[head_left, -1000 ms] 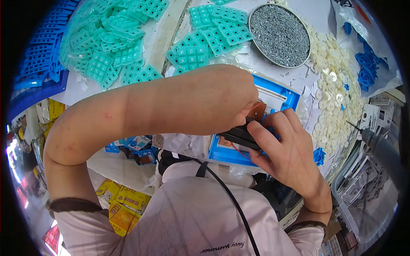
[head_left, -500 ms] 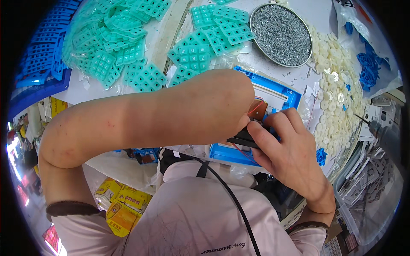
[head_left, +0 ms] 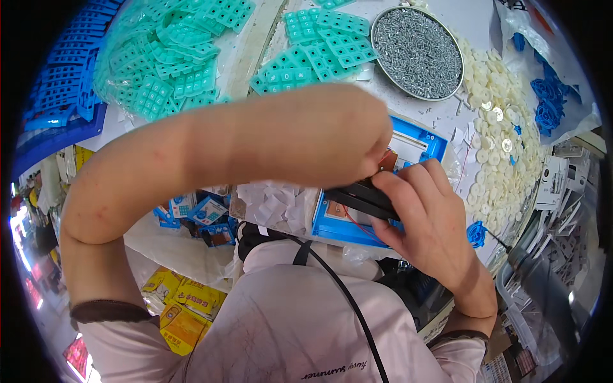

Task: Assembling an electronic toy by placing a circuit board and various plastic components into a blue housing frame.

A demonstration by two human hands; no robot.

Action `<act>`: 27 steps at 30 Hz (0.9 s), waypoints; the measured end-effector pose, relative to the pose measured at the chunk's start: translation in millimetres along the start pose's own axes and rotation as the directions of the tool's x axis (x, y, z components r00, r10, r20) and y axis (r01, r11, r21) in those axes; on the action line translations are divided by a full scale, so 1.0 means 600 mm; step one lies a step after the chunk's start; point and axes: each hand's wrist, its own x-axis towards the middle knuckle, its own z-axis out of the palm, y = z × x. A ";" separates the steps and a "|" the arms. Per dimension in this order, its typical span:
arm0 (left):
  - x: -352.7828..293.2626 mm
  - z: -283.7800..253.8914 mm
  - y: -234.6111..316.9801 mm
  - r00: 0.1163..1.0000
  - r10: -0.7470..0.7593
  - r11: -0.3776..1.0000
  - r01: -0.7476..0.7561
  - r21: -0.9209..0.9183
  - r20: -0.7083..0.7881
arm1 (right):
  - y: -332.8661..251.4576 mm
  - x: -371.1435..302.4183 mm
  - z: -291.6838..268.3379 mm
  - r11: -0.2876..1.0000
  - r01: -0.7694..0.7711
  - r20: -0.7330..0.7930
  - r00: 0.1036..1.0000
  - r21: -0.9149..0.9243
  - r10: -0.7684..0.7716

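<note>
A blue plastic housing [head_left: 418, 135] lies in front of me, with a brown piece [head_left: 387, 161] and thin red wires inside it. Over its middle, a long black plastic piece [head_left: 364, 199] is held between the thumb and fingers of my right hand [head_left: 429, 220]. My left arm reaches across from the left. My left hand [head_left: 367, 131] is bent and closed above the black piece's far side. Its wrist and back hide most of its fingers, so what they hold cannot be made out.
Teal keypad sheets [head_left: 172, 57] lie in heaps at the far left and middle. A round tray [head_left: 461, 76] of screws stands behind the housing. Cream discs [head_left: 495, 143] spread to its right, near a dark screwdriver-like tool [head_left: 533, 274]. White paper bits [head_left: 271, 207] lie left of the housing.
My left forearm and hand have moved up and away, uncovering paper bits and more of the black piece. The black piece has shifted slightly. The tool at the right has swung nearer me.
</note>
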 end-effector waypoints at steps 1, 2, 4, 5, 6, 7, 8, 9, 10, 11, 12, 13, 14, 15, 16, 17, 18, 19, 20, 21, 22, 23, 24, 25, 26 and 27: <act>0.012 -0.013 0.001 0.992 0.010 0.998 -0.002 0.063 -0.127 | 0.004 -0.003 0.006 1.000 -0.005 -0.037 0.999 0.029 0.006; 0.028 -0.029 0.002 0.967 0.022 0.992 0.011 0.127 -0.255 | 0.005 -0.004 0.011 0.998 -0.001 -0.075 0.997 0.061 0.006; 0.081 -0.042 -0.024 0.830 0.210 0.938 -0.021 0.347 -0.517 | 0.004 -0.004 0.014 0.997 -0.005 -0.114 0.993 0.079 0.014; 0.115 -0.035 -0.053 0.695 0.377 0.863 -0.024 0.504 -0.612 | 0.007 -0.003 0.015 0.996 0.002 -0.132 0.991 0.091 0.010; 0.142 -0.026 -0.072 0.727 0.393 0.834 -0.024 0.551 -0.564 | 0.005 -0.003 0.018 0.997 -0.002 -0.152 0.988 0.083 0.014; 0.169 -0.015 -0.090 0.756 0.411 0.803 -0.035 0.595 -0.510 | 0.001 -0.005 0.022 0.997 -0.016 -0.171 0.985 0.072 0.028; 0.181 -0.013 -0.087 0.786 0.425 0.770 -0.054 0.636 -0.448 | -0.002 -0.010 0.026 0.997 -0.035 -0.193 0.980 0.067 0.048; 0.188 -0.012 -0.088 0.813 0.401 0.762 -0.041 0.647 -0.421 | -0.004 -0.014 0.028 0.997 -0.045 -0.236 0.970 0.067 0.060; 0.185 -0.015 -0.079 0.841 0.372 0.753 -0.026 0.657 -0.393 | -0.008 -0.018 0.032 0.996 -0.055 -0.278 0.958 0.073 0.073; 0.183 -0.016 -0.074 0.867 0.339 0.744 -0.010 0.668 -0.365 | -0.012 -0.023 0.033 0.995 -0.061 -0.319 0.944 0.081 0.084; 0.185 -0.014 -0.079 0.835 0.378 0.733 -0.006 0.681 -0.400 | -0.021 -0.031 0.019 0.992 -0.065 -0.266 0.960 0.106 0.091; 0.184 -0.008 -0.093 0.799 0.410 0.724 0.008 0.690 -0.440 | -0.035 -0.040 -0.007 0.989 -0.062 -0.206 0.974 0.131 0.089; 0.183 -0.006 -0.101 0.759 0.444 0.714 0.023 0.700 -0.477 | -0.047 -0.054 -0.034 0.986 -0.061 -0.148 0.985 0.154 0.084; 0.191 -0.007 -0.090 0.769 0.445 0.721 -0.004 0.693 -0.459 | -0.051 -0.086 -0.070 0.968 0.114 -0.147 0.986 0.222 -0.082; 0.186 -0.008 -0.085 0.784 0.425 0.725 0.005 0.689 -0.453 | -0.036 -0.136 -0.100 0.902 0.312 -0.161 0.948 0.299 -0.275; 0.180 -0.014 -0.087 0.792 0.403 0.742 0.011 0.671 -0.459 | -0.026 -0.238 -0.115 0.888 0.351 -0.593 0.797 0.297 -0.117; 0.185 -0.014 -0.081 0.794 0.404 0.745 0.003 0.667 -0.455 | -0.025 -0.231 -0.122 0.930 0.354 -0.904 0.424 0.104 -0.060; 0.187 -0.014 -0.083 0.795 0.395 0.755 0.005 0.656 -0.460 | -0.022 -0.211 -0.131 0.979 0.205 -0.999 -0.041 0.003 0.011; 0.184 -0.012 -0.085 0.796 0.380 0.766 0.014 0.643 -0.470 | 0.015 -0.191 -0.146 0.965 0.255 -0.998 0.020 0.064 0.061; 0.180 -0.015 -0.081 0.804 0.347 0.844 -0.043 0.535 -0.483 | 0.046 -0.169 -0.166 0.950 0.288 -0.991 0.084 0.124 0.103; 0.179 -0.017 -0.074 0.816 0.317 0.903 -0.104 0.416 -0.483 | 0.077 -0.150 -0.184 0.934 0.307 -0.979 0.144 0.183 0.145; 0.173 -0.022 -0.065 0.829 0.284 0.945 -0.157 0.288 -0.481 | 0.094 -0.125 -0.183 0.864 0.349 -0.901 0.367 0.363 0.231; 0.158 -0.025 -0.047 0.816 0.317 0.948 -0.251 0.198 -0.484 | 0.102 -0.111 -0.186 0.782 0.331 -0.773 0.569 0.529 0.282; 0.121 -0.026 -0.022 0.802 0.339 0.938 -0.330 0.108 -0.491 | 0.112 -0.097 -0.188 0.691 0.338 -0.643 0.728 0.639 0.238; 0.084 -0.021 -0.005 0.787 0.354 0.916 -0.400 0.019 -0.505 | 0.122 -0.082 -0.189 0.601 0.293 -0.483 0.857 0.744 0.180; 0.061 -0.007 -0.004 0.734 0.407 0.896 -0.435 0.084 -0.544 | 0.113 -0.061 -0.177 0.534 0.320 -0.448 0.885 0.783 0.126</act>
